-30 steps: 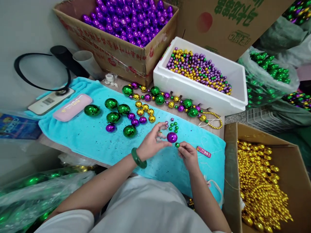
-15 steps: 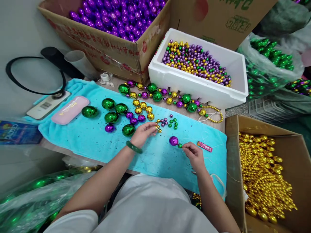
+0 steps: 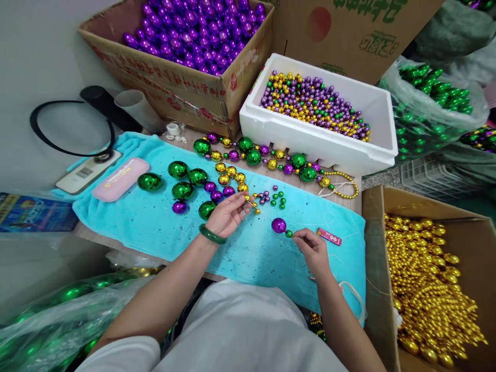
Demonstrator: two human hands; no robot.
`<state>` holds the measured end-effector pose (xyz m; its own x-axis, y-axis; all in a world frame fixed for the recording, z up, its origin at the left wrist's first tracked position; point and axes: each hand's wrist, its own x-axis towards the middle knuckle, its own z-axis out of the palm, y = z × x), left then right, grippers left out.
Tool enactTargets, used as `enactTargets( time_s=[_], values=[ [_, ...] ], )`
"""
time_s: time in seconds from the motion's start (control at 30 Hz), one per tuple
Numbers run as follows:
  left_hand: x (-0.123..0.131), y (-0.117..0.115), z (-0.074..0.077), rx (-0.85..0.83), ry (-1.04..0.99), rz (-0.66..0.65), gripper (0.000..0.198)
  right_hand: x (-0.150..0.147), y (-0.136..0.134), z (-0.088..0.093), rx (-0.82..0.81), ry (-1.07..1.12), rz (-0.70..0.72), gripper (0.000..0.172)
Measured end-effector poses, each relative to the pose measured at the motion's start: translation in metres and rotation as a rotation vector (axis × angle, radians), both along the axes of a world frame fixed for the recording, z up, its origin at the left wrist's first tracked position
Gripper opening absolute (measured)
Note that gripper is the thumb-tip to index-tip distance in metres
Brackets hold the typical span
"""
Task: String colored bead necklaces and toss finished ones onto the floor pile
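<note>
My left hand point(image 3: 228, 216), with a green bangle point(image 3: 212, 235) at the wrist, pinches a thin needle point(image 3: 254, 205) just above the towel. A gold bead point(image 3: 247, 198) shows at its fingertips; whether it is threaded I cannot tell. From the needle a fine thread runs toward a large purple bead point(image 3: 278, 225) and a small green bead point(image 3: 289, 233). My right hand point(image 3: 313, 250) is closed in a pinch at the thread beside that green bead. Near my left fingertips lie small lilac beads point(image 3: 264, 197), small green beads point(image 3: 281, 195) and larger gold beads point(image 3: 231, 171).
Large green beads point(image 3: 183, 190) lie left on the blue towel point(image 3: 248, 253). A finished-looking bead strand point(image 3: 253, 157) runs behind, before a white foam box point(image 3: 310, 132). Cardboard boxes of purple beads point(image 3: 201, 36) and gold beads point(image 3: 430, 289) flank it. A pink case point(image 3: 121, 179) sits left.
My left hand has turned slightly, its fingertips now raised with the needle and a gold bead. The right hand keeps its pinch. The whole view has shifted a little.
</note>
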<state>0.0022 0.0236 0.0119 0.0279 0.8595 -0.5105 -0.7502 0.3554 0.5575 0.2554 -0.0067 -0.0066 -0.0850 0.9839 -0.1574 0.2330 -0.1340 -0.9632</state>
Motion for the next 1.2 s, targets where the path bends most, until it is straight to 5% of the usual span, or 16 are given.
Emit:
enactTargets(
  time_s=[0.33, 0.53, 0.67, 0.77, 0.83, 0.93, 1.1, 1.2],
  values=[
    [0.005, -0.002, -0.002, 0.033, 0.138, 0.086, 0.021, 0.000, -0.001, 0.000, 0.021, -0.038, -0.014, 0.013],
    [0.019, -0.023, 0.004, 0.341, 0.701, 0.109, 0.052, -0.014, 0.000, -0.009, -0.098, 0.070, -0.041, 0.019],
    [-0.018, -0.038, 0.007, 0.377, 1.396, 0.143, 0.040, -0.019, 0.000, -0.015, -0.200, 0.179, -0.072, 0.022],
    [-0.054, -0.043, -0.004, 0.208, 1.661, -0.002, 0.050, -0.017, 0.001, -0.015, -0.214, 0.183, -0.062, 0.023],
    [-0.070, -0.045, -0.015, 0.127, 1.623, -0.110, 0.058, -0.017, 0.002, -0.013, -0.210, 0.169, -0.040, 0.022],
    [-0.077, -0.046, -0.021, 0.098, 1.350, -0.081, 0.057, -0.019, 0.002, -0.011, -0.175, 0.125, 0.021, 0.020],
    [-0.069, -0.040, 0.001, 0.059, 0.496, -0.016, 0.050, -0.024, -0.002, -0.001, -0.095, 0.074, 0.099, 0.016],
    [-0.063, -0.037, 0.013, 0.044, 0.324, 0.016, 0.047, -0.022, -0.003, 0.006, -0.040, 0.041, 0.107, 0.015]
  ],
)
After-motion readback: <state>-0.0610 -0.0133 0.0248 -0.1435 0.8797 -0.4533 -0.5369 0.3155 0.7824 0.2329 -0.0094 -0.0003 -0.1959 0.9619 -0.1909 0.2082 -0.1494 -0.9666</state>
